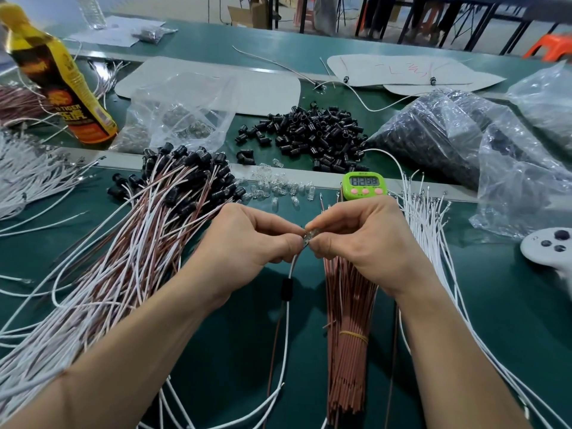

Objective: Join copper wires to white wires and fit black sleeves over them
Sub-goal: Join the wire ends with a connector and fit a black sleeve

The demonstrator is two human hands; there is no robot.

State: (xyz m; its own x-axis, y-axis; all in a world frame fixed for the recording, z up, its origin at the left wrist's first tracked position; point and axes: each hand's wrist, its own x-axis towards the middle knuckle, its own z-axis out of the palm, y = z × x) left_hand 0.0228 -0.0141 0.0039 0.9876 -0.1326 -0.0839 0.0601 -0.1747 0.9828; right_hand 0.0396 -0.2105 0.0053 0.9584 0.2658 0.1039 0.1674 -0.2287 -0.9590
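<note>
Forearms close — left hand pinches the white wire, right hand a clear piece — black sleeve below.

I count one green timer, one yellow bottle, one white controller, three plastic bags and one banded bundle of copper wires. The loose black sleeves and white wires are too many to count.
</note>
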